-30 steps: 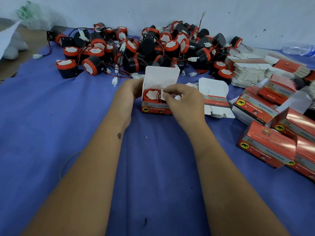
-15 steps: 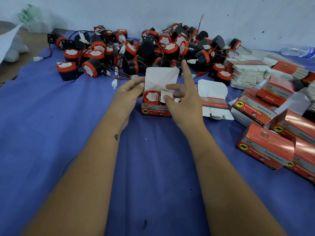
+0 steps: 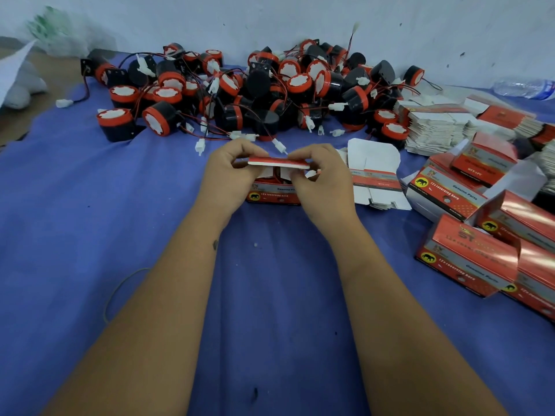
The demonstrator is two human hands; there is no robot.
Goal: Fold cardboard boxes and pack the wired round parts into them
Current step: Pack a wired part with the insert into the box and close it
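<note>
Cloth (image 3: 90, 235) of blue is covering the work surface, and at its far left edge crumpled white and green plastic (image 3: 57, 34) is lying against the pale wall (image 3: 420, 25). Moving right, a big heap of wired round parts (image 3: 255, 88), black with red rims and white faces, is sprawling along the wall, its red and black leads and white plugs spilling toward the person. Just in front of that heap, the left hand (image 3: 229, 175) is pinching the left end of the box lid (image 3: 277, 163), fingers curled over the top and thumb beneath. The cardboard box (image 3: 271, 194) itself is sitting on the cloth between both hands, its lid lying nearly flat over the opening; what is inside is hidden. The right hand (image 3: 322, 178) is pinching the right end of the same lid, fingers curled. Just beside it, an unfolded flat box (image 3: 375, 172) is lying white side up. Further right, stacks of flat box blanks (image 3: 435, 127) are resting near the wall, and finished red boxes (image 3: 468, 256) are piling up at the right edge. A clear plastic bottle (image 3: 525, 88) is lying at the far right.
</note>
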